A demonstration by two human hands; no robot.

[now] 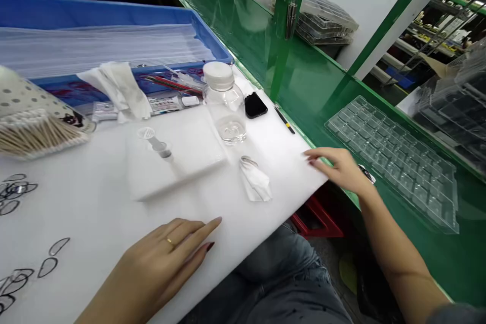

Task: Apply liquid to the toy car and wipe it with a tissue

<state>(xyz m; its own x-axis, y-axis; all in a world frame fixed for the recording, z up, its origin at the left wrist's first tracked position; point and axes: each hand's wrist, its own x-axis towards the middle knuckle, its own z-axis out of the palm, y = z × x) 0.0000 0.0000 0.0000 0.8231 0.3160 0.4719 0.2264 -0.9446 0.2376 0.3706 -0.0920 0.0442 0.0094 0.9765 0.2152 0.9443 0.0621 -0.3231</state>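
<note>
My left hand point(167, 258) rests palm down on the white table surface point(212, 197), fingers extended and nothing in it. At the table's right edge, my right hand point(336, 167) is slightly blurred, its fingers a little apart and no object visible in them. Between the hands lies a crumpled white cloth point(256, 182) with a small ring-like piece point(249, 162) at its top end. Beyond it stands a clear bottle with a white lid point(225, 104). A white foam block point(174, 154) carries a small clear piece with a round end point(147, 133).
Black rings point(17, 281) and a pile of cotton swabs point(41, 134) are at the left. A blue tray point(114, 10) spans the back. Tweezers point(284, 120) and a black object point(255, 105) lie near the right edge. A clear compartment tray point(395, 162) sits on the green surface.
</note>
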